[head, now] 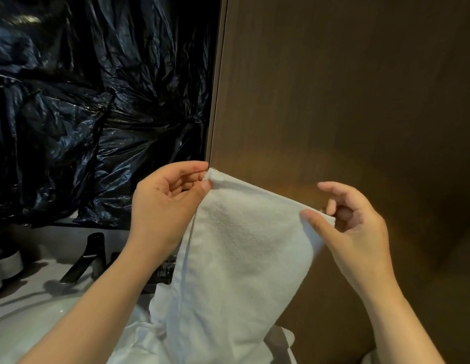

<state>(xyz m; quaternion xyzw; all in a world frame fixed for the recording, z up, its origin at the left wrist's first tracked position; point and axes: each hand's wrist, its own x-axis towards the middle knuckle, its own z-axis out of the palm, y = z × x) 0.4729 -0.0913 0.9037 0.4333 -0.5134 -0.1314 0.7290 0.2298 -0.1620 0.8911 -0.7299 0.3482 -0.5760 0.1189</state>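
Hands at either upper corner hold a white rectangular terry-cloth towel [241,245] raised before a brown wood-grain wall panel [346,88]; we see the left hand [165,206] pinch the higher corner between thumb and curled fingertips; the right hand [357,232] pinches the lower corner, thumb in front and fingers behind, its forefinger lifted clear. We note the towel's top edge slanting down to the right, its lower part hanging over white cloth near a white ceramic basin [31,319]; a black angular metal tap [87,258] stands beneath crumpled black plastic sheeting [84,101].
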